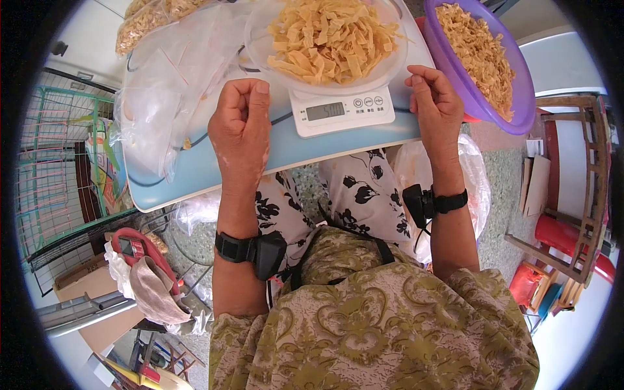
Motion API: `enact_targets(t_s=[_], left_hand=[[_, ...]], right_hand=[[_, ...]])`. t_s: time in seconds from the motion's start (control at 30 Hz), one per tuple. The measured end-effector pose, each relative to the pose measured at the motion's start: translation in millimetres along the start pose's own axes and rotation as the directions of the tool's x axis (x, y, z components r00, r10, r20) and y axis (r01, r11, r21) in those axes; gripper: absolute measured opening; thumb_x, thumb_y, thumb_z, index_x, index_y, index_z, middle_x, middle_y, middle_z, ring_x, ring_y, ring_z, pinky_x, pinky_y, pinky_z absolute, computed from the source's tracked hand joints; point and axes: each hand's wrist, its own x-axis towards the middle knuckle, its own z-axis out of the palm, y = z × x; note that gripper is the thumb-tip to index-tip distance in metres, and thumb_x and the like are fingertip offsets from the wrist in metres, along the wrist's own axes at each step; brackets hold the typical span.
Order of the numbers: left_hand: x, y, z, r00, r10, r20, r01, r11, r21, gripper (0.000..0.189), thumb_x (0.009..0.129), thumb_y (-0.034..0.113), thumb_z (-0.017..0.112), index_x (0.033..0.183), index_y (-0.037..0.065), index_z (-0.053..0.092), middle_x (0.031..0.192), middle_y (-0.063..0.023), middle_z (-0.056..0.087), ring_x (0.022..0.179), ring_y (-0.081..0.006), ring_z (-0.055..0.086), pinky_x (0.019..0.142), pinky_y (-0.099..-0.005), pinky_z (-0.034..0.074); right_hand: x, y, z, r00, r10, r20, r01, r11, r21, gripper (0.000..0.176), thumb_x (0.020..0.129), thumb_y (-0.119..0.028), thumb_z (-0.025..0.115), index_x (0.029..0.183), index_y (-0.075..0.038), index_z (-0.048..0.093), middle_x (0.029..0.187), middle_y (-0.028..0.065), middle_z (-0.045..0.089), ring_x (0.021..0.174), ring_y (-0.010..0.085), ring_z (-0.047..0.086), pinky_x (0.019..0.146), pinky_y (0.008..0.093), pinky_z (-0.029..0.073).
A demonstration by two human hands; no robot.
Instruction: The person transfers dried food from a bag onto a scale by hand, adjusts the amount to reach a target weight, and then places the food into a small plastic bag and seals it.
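Observation:
A white digital kitchen scale (344, 110) stands on the table's near edge, its display lit but too blurred to read surely. On it sits a clear plastic bowl (255, 49) heaped with pale yellow dried strips (335, 39). My left hand (242, 127) is curled into a loose fist left of the scale, thumb uppermost, with nothing visible in it. To the scale's right, my right hand (437, 107) is closed too, fingers folded in and no object showing. Neither hand touches the scale or the bowl.
A purple basin (525, 104) of similar dried pieces stands at the right. Clear plastic bags (169, 97) lie on the table (188, 166) at left, with a filled bag (146, 26) behind. A wire cage (55, 162) stands far left, a wooden frame (588, 195) far right.

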Motion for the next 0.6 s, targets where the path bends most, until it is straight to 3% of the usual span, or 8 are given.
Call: enact_targets(t_s=[0.6], left_hand=[[0.3,-2.2,0.2,1.000,0.003,-0.007,-0.003,1.000,-0.005,0.015,0.096,0.019,0.057,0.096,0.003,0.057,0.064,0.0031,0.050,0.053,-0.0033,0.043,0.048,-0.0178,0.034]], right_hand=[[-1.8,-2.9,0.1,1.000,0.008,-0.015,-0.008,1.000,-0.004,0.016,0.093,-0.012,0.057,0.104,-0.004,0.065,0.081,-0.0020,0.063,0.063,0.0026,0.048,0.057,0.0181,0.041]])
